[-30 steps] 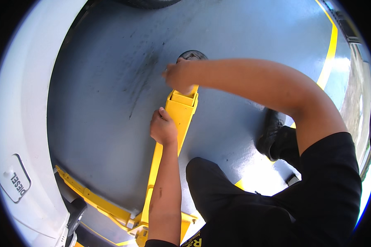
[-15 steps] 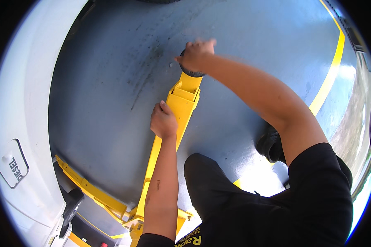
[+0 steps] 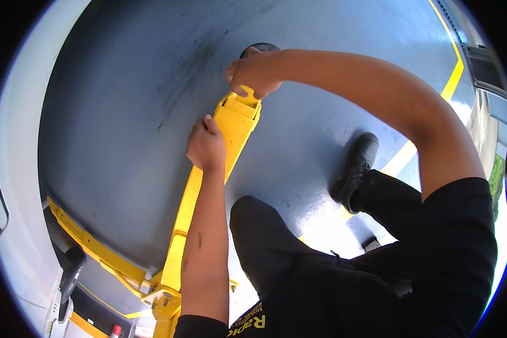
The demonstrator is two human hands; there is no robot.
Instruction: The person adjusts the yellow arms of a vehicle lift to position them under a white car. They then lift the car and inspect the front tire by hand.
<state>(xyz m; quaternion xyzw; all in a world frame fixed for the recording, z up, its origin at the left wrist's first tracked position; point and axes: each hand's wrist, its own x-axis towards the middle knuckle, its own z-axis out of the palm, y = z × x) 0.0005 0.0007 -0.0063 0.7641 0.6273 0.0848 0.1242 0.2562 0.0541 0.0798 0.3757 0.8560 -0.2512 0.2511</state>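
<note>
A yellow lift arm (image 3: pixel 235 123) stretches from the lower middle up across the floor. My left hand (image 3: pixel 207 146) is closed around its left edge, with the thumb lying on top. At the arm's far end my right hand (image 3: pixel 256 73) grips the yellow inner extension (image 3: pixel 248 97), its fingers curled and partly hidden. Just beyond that hand, a round black lift pad (image 3: pixel 263 47) sits on the tip, mostly covered by the hand.
On the left stands a white vehicle (image 3: pixel 17 141). Another yellow lift arm (image 3: pixel 98 248) lies low beneath its side. Both arms meet at a yellow pivot (image 3: pixel 164 301). My black boot (image 3: pixel 359 163) rests on the grey floor (image 3: pixel 298 135) near a yellow line (image 3: pixel 400 160).
My right hand has moved off the top of the black pad and down onto the extension. The extension shows shorter beyond the arm's end. My left hand keeps its hold.
</note>
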